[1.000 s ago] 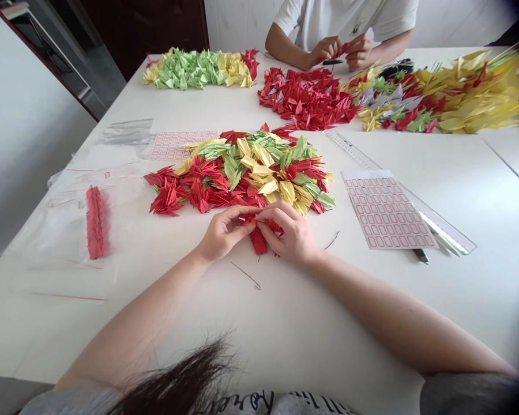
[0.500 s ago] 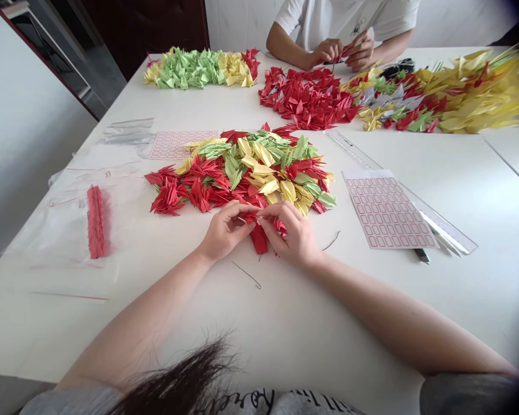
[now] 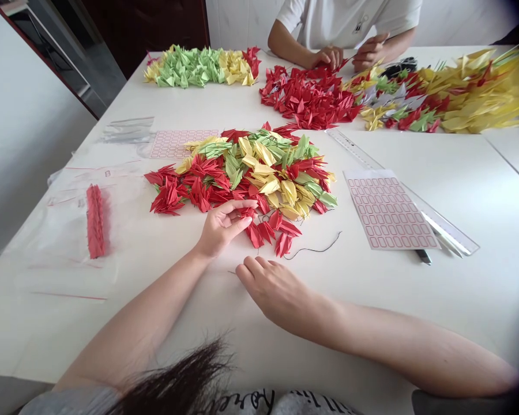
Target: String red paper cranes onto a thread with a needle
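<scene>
My left hand (image 3: 225, 226) pinches a red origami crane (image 3: 247, 214) between thumb and fingertips at the near edge of a mixed pile. Lower and to the right, my right hand (image 3: 277, 285) is closed over the tabletop on a thin hooked wire (image 3: 232, 272); only its end pokes out past the fingers. Several red cranes (image 3: 288, 227) lie loose between the two hands. A dark thread (image 3: 318, 250) curves away from them to the right. Just beyond my hands spreads the pile of red, yellow and green folded cranes (image 3: 268, 184).
A label sheet (image 3: 391, 210) overlaps a clear ruler (image 3: 450, 222) on the right. Clear plastic bags (image 3: 60, 230) and a red strip of stacked folded paper (image 3: 96, 222) lie left. Across the white table (image 3: 190, 340), a co-worker's hands (image 3: 350, 57) work behind a red pile (image 3: 307, 101).
My right hand has left the red cranes, moving down toward me, and has closed on the hooked wire. My left hand stays put with a red crane. The dark thread shows more fully.
</scene>
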A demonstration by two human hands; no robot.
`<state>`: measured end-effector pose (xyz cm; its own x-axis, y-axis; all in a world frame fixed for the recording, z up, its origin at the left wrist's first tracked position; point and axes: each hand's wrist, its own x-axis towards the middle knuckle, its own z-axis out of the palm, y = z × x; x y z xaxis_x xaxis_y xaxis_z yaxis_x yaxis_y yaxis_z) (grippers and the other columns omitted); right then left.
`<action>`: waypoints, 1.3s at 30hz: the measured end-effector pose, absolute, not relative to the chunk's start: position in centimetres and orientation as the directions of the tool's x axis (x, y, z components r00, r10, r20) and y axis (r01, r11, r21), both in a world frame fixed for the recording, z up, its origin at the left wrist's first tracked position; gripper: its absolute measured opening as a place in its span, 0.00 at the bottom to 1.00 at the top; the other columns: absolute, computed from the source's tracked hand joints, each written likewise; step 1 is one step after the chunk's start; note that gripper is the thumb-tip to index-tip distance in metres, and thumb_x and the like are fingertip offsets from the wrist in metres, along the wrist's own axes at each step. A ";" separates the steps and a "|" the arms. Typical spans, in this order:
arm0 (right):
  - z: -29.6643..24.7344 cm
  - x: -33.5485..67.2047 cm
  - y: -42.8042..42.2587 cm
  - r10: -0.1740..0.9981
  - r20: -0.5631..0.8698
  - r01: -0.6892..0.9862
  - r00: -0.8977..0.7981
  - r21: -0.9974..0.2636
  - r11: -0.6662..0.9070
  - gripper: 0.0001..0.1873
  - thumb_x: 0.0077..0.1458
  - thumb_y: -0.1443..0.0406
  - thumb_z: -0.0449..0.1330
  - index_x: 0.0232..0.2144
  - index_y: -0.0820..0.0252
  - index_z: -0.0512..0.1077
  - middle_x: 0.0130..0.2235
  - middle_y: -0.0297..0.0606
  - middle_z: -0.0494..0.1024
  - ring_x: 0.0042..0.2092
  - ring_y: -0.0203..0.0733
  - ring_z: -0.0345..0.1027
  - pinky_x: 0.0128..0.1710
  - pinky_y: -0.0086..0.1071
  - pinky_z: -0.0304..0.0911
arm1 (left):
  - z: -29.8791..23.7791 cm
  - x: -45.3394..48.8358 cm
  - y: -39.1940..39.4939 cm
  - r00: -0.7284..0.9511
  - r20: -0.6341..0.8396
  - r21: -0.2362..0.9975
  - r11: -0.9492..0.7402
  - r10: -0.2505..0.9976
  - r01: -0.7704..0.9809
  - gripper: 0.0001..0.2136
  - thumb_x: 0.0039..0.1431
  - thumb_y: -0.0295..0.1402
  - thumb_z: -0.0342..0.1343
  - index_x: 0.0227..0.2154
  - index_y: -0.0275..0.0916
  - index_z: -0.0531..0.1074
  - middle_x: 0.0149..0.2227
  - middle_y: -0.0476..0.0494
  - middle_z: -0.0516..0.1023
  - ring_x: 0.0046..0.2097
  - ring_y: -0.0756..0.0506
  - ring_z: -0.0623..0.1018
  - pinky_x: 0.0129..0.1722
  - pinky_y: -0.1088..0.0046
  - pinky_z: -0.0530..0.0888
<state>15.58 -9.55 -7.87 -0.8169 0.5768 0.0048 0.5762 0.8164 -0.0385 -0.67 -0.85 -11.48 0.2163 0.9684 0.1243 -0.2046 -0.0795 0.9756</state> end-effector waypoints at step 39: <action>-3.2 17.4 -6.5 0.581 -0.218 0.619 -0.785 -0.322 0.716 0.09 0.63 0.78 0.50 0.38 0.64 0.68 0.30 0.35 0.72 0.25 0.34 0.59 0.23 0.30 0.48 | -10.8 -0.5 -1.3 0.215 0.088 0.975 -0.041 0.973 -0.217 0.15 0.52 0.35 0.70 0.43 0.42 0.83 0.48 0.40 0.84 0.48 0.40 0.84 0.53 0.62 0.79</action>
